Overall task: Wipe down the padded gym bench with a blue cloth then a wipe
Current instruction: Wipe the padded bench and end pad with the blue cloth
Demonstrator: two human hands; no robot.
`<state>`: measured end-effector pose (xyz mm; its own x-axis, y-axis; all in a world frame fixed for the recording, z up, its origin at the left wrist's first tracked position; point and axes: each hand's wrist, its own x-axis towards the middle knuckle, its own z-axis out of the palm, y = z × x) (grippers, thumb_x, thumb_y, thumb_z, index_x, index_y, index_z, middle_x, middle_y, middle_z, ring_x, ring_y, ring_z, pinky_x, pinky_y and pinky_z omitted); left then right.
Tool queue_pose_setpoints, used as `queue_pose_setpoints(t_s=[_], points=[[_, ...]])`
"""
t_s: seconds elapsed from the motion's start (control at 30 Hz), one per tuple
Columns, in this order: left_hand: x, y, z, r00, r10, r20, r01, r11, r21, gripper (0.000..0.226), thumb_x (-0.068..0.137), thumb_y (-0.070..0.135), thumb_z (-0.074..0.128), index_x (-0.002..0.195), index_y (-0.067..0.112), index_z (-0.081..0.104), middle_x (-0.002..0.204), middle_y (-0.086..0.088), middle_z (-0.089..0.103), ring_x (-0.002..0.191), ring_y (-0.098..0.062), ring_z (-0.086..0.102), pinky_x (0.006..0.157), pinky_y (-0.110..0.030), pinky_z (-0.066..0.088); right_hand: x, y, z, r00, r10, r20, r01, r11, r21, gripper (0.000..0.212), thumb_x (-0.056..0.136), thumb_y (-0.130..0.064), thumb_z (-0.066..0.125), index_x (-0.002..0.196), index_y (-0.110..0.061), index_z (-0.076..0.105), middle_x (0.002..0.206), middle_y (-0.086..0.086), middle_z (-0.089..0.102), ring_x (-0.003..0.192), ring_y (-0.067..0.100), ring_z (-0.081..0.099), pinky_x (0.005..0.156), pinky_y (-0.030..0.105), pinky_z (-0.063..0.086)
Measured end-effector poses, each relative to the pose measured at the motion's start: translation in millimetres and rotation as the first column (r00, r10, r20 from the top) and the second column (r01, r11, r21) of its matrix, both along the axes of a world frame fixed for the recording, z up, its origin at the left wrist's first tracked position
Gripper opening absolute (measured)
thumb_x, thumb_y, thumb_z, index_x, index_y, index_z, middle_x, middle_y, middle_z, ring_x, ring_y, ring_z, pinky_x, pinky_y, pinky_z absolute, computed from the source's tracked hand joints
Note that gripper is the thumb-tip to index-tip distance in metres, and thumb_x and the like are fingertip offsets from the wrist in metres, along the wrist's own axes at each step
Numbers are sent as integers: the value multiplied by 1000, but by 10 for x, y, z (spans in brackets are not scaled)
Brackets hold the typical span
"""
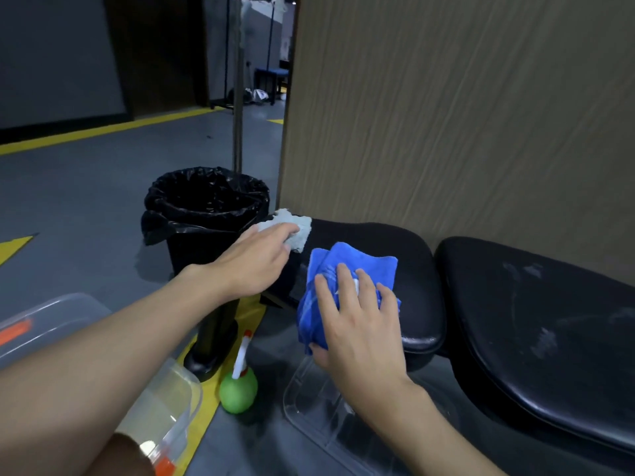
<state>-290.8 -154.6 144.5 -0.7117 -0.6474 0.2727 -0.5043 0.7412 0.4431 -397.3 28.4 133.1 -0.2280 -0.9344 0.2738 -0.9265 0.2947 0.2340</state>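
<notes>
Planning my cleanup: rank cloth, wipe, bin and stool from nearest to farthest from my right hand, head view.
1. cloth, under the right hand
2. wipe, left, on the bench end
3. bin, on the floor beyond it
4. stool, far back

grey floor (86, 201) w/ yellow lines (103, 130), wood-grain wall panel (464, 115), dim light.
</notes>
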Motion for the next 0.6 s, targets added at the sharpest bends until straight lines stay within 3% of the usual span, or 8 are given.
queue_pose_setpoints(t_s=[0.07,0.17,0.27,0.37,0.43,0.5,0.6], points=[[-15,38,5,999,-15,32,16,999,-42,42,103,22,29,145,22,33,152,3,38,143,-9,23,120,-35,3,-107,147,-17,1000,-6,29,6,1000,-21,93,58,-59,76,136,-14,49,141,19,49,123,42,50,94,54,40],[-46,105,11,997,0,80,9,993,-117,43,102,23,27,145,23,31,156,5,29,148,-9,6,119,-50,-5,-276,386,-20,996,-31,83,36,998,-60,92,59,-58,68,137,-15,49,139,20,50,121,43,51,95,52,41],[-155,266,105,999,-21,34,27,979,-200,45,101,29,27,145,25,32,157,10,26,148,-7,3,118,-51,-7,-405,618,-45,976,-85,201,108,988,-107,89,65,-60,58,140,-14,48,142,21,46,128,41,45,103,51,38],[-389,488,194,994,-112,6,110,969,-221,45,101,30,28,144,25,35,154,10,33,148,-8,8,119,-48,-4,-432,779,-26,912,-145,383,209,969,-131,97,71,-66,45,153,-19,23,161,19,15,149,32,9,120,43,15],[-550,591,190,991,-130,26,132,966,-221,44,101,29,27,144,25,37,153,10,34,148,-13,11,119,-48,-1,-395,777,38,838,-161,522,245,965,-95,100,72,-72,34,155,-23,8,164,12,-5,150,25,-11,121,39,2],[-670,626,149,992,-101,72,114,969,-219,44,101,30,25,144,27,36,154,8,33,148,-18,11,118,-51,0,-362,697,73,804,-169,570,288,950,-124,102,69,-79,24,153,-22,14,162,13,6,149,27,-1,120,43,9],[-753,613,88,988,-37,152,66,980,-189,46,101,36,23,144,27,36,154,5,32,147,-22,15,118,-53,0,-373,537,53,832,-219,510,356,915,-188,97,71,-73,23,148,-15,28,153,16,27,140,35,24,115,46,23]])
